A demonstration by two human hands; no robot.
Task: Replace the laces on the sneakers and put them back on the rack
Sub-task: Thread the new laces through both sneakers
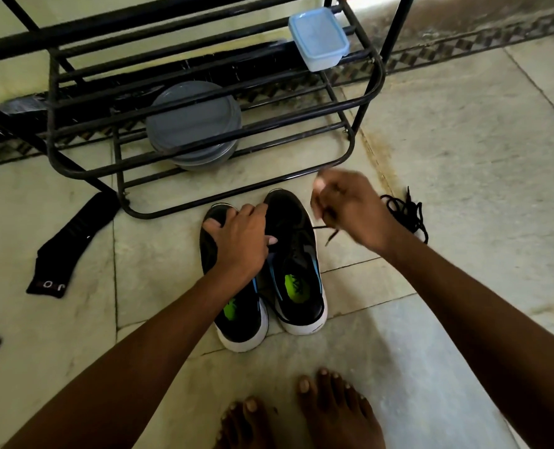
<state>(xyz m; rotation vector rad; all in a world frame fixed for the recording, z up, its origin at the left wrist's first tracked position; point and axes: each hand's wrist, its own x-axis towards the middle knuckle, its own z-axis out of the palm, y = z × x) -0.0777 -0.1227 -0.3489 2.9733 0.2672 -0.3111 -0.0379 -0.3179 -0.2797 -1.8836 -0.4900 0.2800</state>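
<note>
The left hand (238,241) curled its fingers over the left sneaker (243,322), hiding the toe. The blurred right hand (347,205) pinched a black lace (332,236) hanging below its fingertips beside the right sneaker (296,254). A loose lace heap (405,212) lay partly behind that wrist.
</note>
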